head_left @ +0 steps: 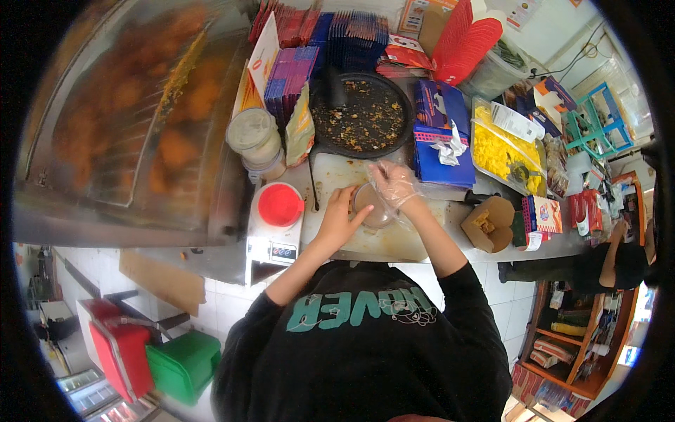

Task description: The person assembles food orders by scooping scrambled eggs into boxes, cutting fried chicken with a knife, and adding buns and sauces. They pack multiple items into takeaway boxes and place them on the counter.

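Note:
A round, see-through plastic tub stands on the stained white cutting board in front of me. My bare left hand curves around its left side, thumb along the near edge and fingers on the far side. My right hand, in a thin clear plastic glove, is over the tub's far right rim with its fingers bent inward. Whatever those fingers hold is hidden by the glove. Beyond the board sits a round black pan with brown crumbs and a black-headed utensil in it.
Left of the board, a white scale carries a red bowl, with lidded tubs behind. Rightward are blue cartons, a tray of yellow pieces and an open brown box. A glass-sided cabinet flanks the left.

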